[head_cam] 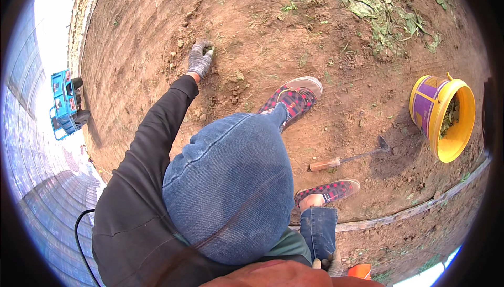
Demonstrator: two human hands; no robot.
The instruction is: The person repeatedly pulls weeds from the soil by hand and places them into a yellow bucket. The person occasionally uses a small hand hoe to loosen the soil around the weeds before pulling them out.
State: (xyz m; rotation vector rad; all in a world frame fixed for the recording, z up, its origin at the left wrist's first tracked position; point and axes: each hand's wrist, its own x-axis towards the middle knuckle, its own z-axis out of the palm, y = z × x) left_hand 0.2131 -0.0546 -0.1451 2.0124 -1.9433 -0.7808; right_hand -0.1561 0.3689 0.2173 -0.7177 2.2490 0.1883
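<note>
My left hand [200, 59], in a grey knit glove, reaches down to the brown soil [244, 58]. Its thumb and fingers curl close to the ground beside small clods and bits of dry weed. Something dark greenish shows between them, too small to tell if it is held. My right hand [334, 266], gloved too, is partly visible at the bottom edge beside my lower jeans leg [318, 232]; most of it is hidden. On the soil between my two checked shoes lies a small hand hoe [350, 159] with a wooden handle and a dark metal blade.
A yellow plastic bucket [453, 129] with plant scraps inside is tilted at the right. Wilted green leaves [388, 19] lie at the upper right. A pale strip [393, 220] crosses the soil behind my shoe. A blue cart-like vehicle [65, 104] stands far left. An orange object [359, 271] shows at the bottom.
</note>
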